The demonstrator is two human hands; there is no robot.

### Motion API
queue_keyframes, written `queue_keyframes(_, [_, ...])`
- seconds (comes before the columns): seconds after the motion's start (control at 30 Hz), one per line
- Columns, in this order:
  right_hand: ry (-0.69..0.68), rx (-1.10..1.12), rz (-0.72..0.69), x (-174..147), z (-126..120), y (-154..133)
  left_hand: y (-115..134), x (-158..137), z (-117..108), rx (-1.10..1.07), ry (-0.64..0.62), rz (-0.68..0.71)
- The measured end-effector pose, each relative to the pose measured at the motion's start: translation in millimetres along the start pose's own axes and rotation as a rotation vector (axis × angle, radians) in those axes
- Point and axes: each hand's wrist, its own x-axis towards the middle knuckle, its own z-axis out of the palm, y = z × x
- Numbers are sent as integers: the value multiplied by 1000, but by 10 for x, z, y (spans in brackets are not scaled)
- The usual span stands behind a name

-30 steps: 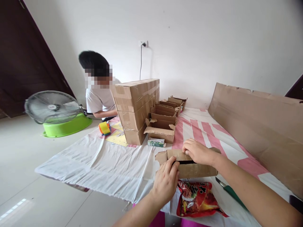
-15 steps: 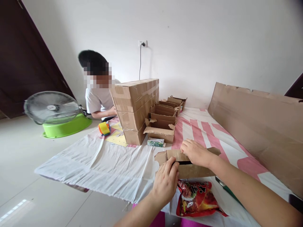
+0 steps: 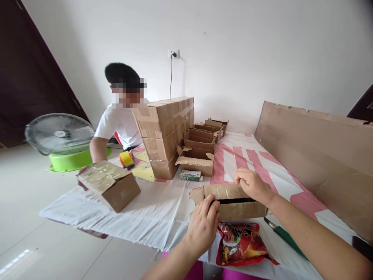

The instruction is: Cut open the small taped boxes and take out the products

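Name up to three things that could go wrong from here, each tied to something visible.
The green-handled cutter lies close beneath the right forearm; if its blade is exposed, a careless sweep might cut.

The left fingers reach over the slot in the cardboard box, so they might get pinched.

The red packet lies near the edge of the table and could be knocked off.

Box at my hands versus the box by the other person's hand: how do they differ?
Your box has a dark gap along its top; the other box is closed on top with shiny tape. Your box lies crosswise; the other box is turned corner-on. Both are brown cardboard.
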Motion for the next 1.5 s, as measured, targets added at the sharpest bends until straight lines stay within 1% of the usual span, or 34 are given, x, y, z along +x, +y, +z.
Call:
queue_keyframes(0.1, [69, 8, 65, -55, -60, 4, 1, -1, -6, 1, -5, 0])
queue_keyframes(0.2, [100, 42, 99, -126, -111, 27, -6, 4, 1, -4, -8, 4])
queue_keyframes(0.4, [127, 138, 81, -324, -243, 37, -35, 26, -1, -24, -20, -3])
queue_keyframes(0.47, [144, 170, 96, -410, -285, 23, -43, 38, -20, -42, -28, -2])
queue_keyframes(0.57, [149, 175, 187, -565, -311, 5, -70, 78, -54, -63, -25, 34])
queue_keyframes(0.63, [143, 129, 265, -676, -303, 1, -115, 126, -81, -89, 7, 74])
queue_keyframes(0.7, [165, 53, 319, -783, -282, 7, -192, 184, -120, -114, 37, 96])
queue_keyframes(0.8, [203, -38, 352, -929, -235, 39, -360, 257, -221, -93, 80, 82])
queue_keyframes(0.93, [201, -48, 369, -1101, -139, 122, -641, 256, -406, 50, 154, 33])
queue_keyframes(1.03, [174, -12, 380, -1208, -35, 175, -830, 178, -503, 211, 140, -42])
queue_keyframes(1.1, [152, 1, 385, -1265, 48, 193, -900, 101, -521, 324, 130, -113])
queue_keyframes(1.17, [133, 16, 389, -1311, 140, 194, -900, 7, -498, 394, 124, -160])
queue_keyframes(1.27, [124, 64, 427, -1368, 278, 168, -782, -163, -414, 424, 76, -176])
queue_keyframes(1.4, [133, 156, 537, -1447, 441, 107, -611, -368, -292, 464, 23, -217])
queue_keyframes(1.5, [119, 268, 637, -1507, 541, 67, -642, -416, -207, 466, 3, -228])
